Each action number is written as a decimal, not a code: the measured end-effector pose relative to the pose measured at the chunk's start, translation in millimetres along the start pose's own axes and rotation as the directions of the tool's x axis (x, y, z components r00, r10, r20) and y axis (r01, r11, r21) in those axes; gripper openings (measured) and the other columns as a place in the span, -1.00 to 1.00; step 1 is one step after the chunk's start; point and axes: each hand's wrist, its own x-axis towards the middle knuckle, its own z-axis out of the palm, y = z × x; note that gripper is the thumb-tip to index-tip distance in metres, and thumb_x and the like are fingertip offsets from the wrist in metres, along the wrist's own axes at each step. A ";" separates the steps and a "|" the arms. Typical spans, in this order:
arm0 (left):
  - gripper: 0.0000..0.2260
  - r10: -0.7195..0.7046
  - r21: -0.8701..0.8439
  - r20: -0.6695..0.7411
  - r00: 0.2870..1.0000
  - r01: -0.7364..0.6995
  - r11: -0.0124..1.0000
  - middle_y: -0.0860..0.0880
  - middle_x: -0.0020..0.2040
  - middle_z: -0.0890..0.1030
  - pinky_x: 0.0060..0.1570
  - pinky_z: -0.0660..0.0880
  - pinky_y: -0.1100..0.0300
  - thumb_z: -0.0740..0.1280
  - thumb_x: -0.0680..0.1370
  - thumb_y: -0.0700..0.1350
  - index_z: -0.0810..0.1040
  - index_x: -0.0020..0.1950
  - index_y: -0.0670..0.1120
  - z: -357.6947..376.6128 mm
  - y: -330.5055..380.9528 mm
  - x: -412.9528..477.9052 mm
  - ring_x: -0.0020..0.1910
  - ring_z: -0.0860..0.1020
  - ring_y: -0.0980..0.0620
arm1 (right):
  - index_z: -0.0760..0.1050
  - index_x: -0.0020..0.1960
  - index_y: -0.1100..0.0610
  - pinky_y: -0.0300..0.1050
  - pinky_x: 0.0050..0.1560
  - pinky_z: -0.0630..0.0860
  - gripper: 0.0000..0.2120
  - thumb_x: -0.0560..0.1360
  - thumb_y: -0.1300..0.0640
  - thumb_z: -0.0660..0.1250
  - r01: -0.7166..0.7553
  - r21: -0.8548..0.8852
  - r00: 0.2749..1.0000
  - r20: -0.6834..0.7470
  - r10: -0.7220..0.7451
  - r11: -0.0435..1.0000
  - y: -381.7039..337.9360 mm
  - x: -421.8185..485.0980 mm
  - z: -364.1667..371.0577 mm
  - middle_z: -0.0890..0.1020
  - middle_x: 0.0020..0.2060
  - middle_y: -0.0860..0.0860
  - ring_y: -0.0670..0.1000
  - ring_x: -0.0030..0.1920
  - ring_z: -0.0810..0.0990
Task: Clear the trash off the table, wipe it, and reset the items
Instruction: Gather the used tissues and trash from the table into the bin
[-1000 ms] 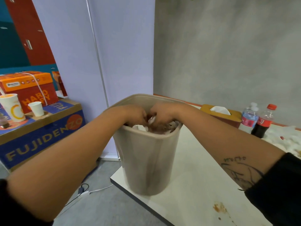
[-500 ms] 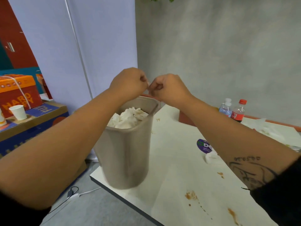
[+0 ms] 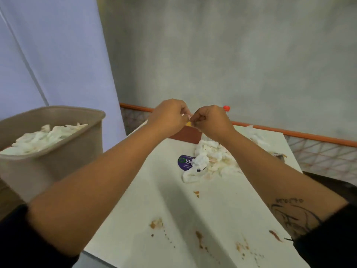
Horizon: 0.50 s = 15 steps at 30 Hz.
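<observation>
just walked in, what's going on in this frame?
A person is partway through clearing a white table. The left hand and right hand are raised over it, fingers curled and fingertips meeting; whether they pinch anything is too small to tell. The beige plastic bin at the left is heaped with crumpled white tissues. A pile of soiled tissues lies on the table, partly over a round purple disc, and the brown stains are not yet wiped.

A bin (image 3: 48, 161) stands at the left, tissues (image 3: 44, 136) in it. On the table (image 3: 154, 190), a pile (image 3: 210, 161) lies far, overlapping a disc (image 3: 183, 161) to its left. A box (image 3: 187, 134) sits behind them. Stains (image 3: 156, 223) lie near.
</observation>
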 end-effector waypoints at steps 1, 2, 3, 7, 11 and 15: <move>-0.89 -0.017 -0.012 0.026 1.000 0.017 1.000 -0.03 -0.04 0.63 -0.07 0.50 0.11 0.32 0.51 -0.11 0.63 -0.04 -0.05 17.6 4.1 0.8 -0.16 0.53 0.00 | 0.66 -0.14 0.14 -0.18 -0.23 0.44 -0.89 0.41 0.27 0.37 -0.036 -0.007 0.999 0.012 0.036 0.999 17.2 -4.5 -4.1 0.55 -0.32 -0.05 -0.04 -0.29 0.51; -0.89 -0.037 -0.023 0.051 0.998 0.038 0.999 -0.03 -0.04 0.63 -0.06 0.51 0.11 0.31 0.52 -0.12 0.63 -0.05 -0.06 31.4 4.6 -0.3 -0.14 0.54 -0.01 | 0.66 -0.13 0.15 -0.18 -0.22 0.44 -0.89 0.42 0.27 0.37 -0.061 -0.018 0.998 0.026 0.062 0.998 30.7 -8.6 -5.6 0.56 -0.31 -0.05 -0.04 -0.29 0.50; -0.89 -0.053 -0.023 0.077 0.996 0.055 0.998 -0.03 -0.03 0.63 -0.02 0.52 0.09 0.30 0.52 -0.12 0.62 -0.07 -0.06 44.0 4.0 -2.0 -0.08 0.56 -0.03 | 0.66 -0.12 0.14 -0.16 -0.19 0.46 -0.88 0.43 0.27 0.36 -0.086 -0.031 0.995 0.038 0.087 0.996 44.1 -12.2 -5.4 0.58 -0.28 -0.04 -0.04 -0.27 0.52; -0.88 -0.127 0.000 0.160 0.979 0.129 0.992 0.01 0.04 0.62 0.05 0.50 0.10 0.28 0.54 -0.13 0.62 -0.06 -0.04 93.0 1.7 -10.2 0.05 0.55 -0.01 | 0.65 -0.02 0.10 -0.10 -0.01 0.53 -0.84 0.46 0.25 0.35 -0.170 -0.189 0.975 0.108 0.193 0.967 102.9 -24.9 -0.7 0.64 -0.02 -0.02 0.01 -0.01 0.58; -0.88 -0.213 0.014 0.233 0.949 0.216 0.976 0.02 0.00 0.61 0.00 0.49 0.12 0.26 0.52 -0.16 0.58 -0.14 -0.03 125.8 -7.3 -19.4 0.02 0.56 -0.01 | 0.61 0.05 0.06 -0.16 -0.05 0.47 -0.77 0.48 0.27 0.28 -0.262 -0.352 0.926 0.171 0.337 0.898 151.8 -35.6 13.2 0.59 0.10 -0.01 0.03 0.10 0.55; -0.87 -0.261 0.017 0.276 0.925 0.267 0.964 -0.01 -0.07 0.62 -0.09 0.48 0.13 0.25 0.50 -0.16 0.55 -0.21 -0.06 145.5 -21.7 -24.5 -0.03 0.57 -0.04 | 0.53 0.20 0.09 -0.07 0.14 0.49 -0.72 0.51 0.23 0.26 -0.336 -0.419 0.856 0.239 0.459 0.844 186.7 -41.1 28.6 0.53 0.21 0.03 0.06 0.20 0.50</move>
